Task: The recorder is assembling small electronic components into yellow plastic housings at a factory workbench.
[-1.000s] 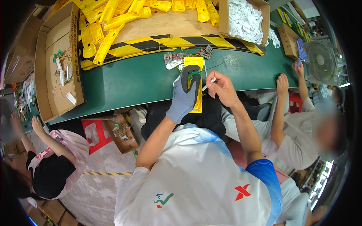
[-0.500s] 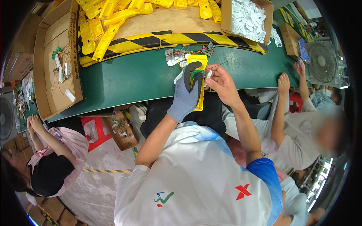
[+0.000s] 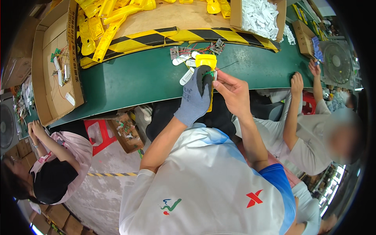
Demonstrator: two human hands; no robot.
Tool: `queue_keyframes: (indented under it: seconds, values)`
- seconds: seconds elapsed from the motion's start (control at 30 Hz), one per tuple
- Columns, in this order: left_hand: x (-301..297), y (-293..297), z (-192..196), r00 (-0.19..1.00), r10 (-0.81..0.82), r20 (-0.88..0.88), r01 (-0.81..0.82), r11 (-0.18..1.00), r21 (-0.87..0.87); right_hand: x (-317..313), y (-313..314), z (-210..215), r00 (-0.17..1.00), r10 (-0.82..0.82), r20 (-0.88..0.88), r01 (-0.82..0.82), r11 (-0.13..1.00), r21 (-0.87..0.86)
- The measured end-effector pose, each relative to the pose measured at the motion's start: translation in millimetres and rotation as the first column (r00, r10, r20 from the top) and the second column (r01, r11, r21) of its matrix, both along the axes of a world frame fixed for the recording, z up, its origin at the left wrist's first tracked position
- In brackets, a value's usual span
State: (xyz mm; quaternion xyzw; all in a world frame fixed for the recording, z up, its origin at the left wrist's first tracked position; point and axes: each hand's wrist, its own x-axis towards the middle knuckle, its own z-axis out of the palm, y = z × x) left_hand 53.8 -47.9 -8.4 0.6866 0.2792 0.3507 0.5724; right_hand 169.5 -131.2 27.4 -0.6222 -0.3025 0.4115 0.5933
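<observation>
My left hand (image 3: 196,92), in a grey glove with black fingertips, is closed around a yellow plastic housing (image 3: 206,60). Its thumb lies by a small green circuit board (image 3: 209,73) at the housing, partly covered by the fingers. A thin dark wire sticks out to the right from there. My bare right hand (image 3: 234,91) pinches a small white piece (image 3: 214,75) at the housing's right side, mostly hidden by the fingers. On the bench just beyond lie white oblong parts (image 3: 187,76) and small boards (image 3: 216,47) with red wires.
Yellow housings (image 3: 105,39) lie on a wooden board edged with striped tape (image 3: 172,38). A carton of white parts (image 3: 258,19) stands far right of centre. At left, a cardboard box (image 3: 47,82) holds wired boards. Co-workers sit on both sides; a fan (image 3: 336,62) stands right.
My right fingers have moved in against the housing's right side, covering most of the white piece. My left thumb has closed over more of the green board.
</observation>
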Motion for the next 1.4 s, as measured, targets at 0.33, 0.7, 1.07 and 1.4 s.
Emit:
queue_keyframes:
  seconds: [0.33,0.7,1.07,1.4]
  values:
    - [0,2,-3,0.999,0.021,0.038,-0.021,1.000,0.008,-19,2,-8,0.986,-0.121,0.116,0.112,0.990,0.083]
    - [-6,2,-7,0.996,-0.034,0.084,0.035,0.999,-0.013,-26,-4,-19,0.983,-0.152,0.107,0.143,0.986,0.087]
    - [0,4,-7,0.995,-0.015,0.103,-0.002,0.987,0.158,-18,1,-18,0.858,-0.072,0.508,0.001,0.990,0.138]
    - [-46,-7,-21,0.746,-0.655,-0.119,0.665,0.732,0.145,54,-21,91,0.512,0.577,0.636,-0.332,0.816,-0.473]
